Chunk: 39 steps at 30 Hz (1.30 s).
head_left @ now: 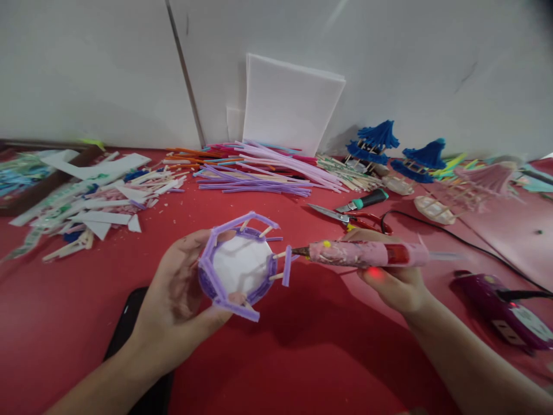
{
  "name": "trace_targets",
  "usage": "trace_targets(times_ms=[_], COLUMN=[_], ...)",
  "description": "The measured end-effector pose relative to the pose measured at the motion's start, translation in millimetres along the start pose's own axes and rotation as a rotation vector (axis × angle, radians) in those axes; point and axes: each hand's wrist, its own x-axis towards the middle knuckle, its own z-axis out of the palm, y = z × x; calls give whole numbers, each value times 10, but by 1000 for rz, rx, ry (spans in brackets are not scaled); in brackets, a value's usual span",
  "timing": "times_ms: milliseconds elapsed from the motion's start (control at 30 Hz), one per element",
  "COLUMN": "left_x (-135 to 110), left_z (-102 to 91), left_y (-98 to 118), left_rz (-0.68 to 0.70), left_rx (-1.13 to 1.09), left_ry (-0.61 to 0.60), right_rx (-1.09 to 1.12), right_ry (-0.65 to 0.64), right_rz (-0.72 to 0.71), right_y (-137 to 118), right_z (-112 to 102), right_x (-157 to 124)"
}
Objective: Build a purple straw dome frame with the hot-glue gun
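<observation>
My left hand (pixel 181 288) grips a small round craft frame (pixel 208 268) by its left side. The frame has a white base, short wooden sticks standing up and purple pipe-cleaner strips along its rim. On its right, one short purple strip (pixel 287 266) sits across two stick ends, with gaps in the rim on either side. My right hand (pixel 389 282) is closed around a pink hot glue gun (pixel 345 253). Its dark nozzle points left and is at the top of that short strip; whether they touch I cannot tell.
Bundles of pipe cleaners (pixel 259 178) lie along the wall below white sheets (pixel 294 104). Scissors (pixel 330 214) and a green-handled cutter (pixel 367 200) rest behind the glue gun. Blue-roofed models (pixel 374 144) stand back right. A purple power strip (pixel 505 311), a black cord and paper scraps (pixel 103 219) flank the hands.
</observation>
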Motion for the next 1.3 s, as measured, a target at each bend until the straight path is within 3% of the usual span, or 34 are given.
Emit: trace_targets(times_ms=[133, 233, 333, 467, 633, 767, 833, 967, 1067, 1233, 1300], left_x=[4, -20, -69, -104, -65, -47, -44, -23, 3, 19, 28], left_z=[-9, -12, -12, 17, 69, 81, 78, 44, -5, -71, -71], left_y=[29, 54, 50, 26, 55, 76, 70, 71, 121, 176, 153], left_rz=[-78, -163, -210, -289, -396, -441, -431, -379, -378, -410, -387], left_rx=[33, 116, 271, 395, 380, 269, 251, 311, 301, 207, 114], left_ry=[-59, -255, -482, -618, -591, -615, -620, -619, -629, -622, -515], right_rx=[-220, -465, -620, -730, -844, -699, -606, -522, -521, -533, -517], right_ry=[-37, -124, -250, -338, -226, -152, -232, -566, -733, -862, -856], right_rz=[114, 216, 213, 261, 234, 166, 104, -33, -115, -109, -79], right_y=[11, 95, 228, 352, 308, 177, 100, -57, -148, -195, -193], right_z=[-32, -59, -59, -48, -43, 63, 165, 448, 687, 936, 946], right_x=[42, 50, 20, -18, 47, 239, 383, 715, 918, 1063, 1078])
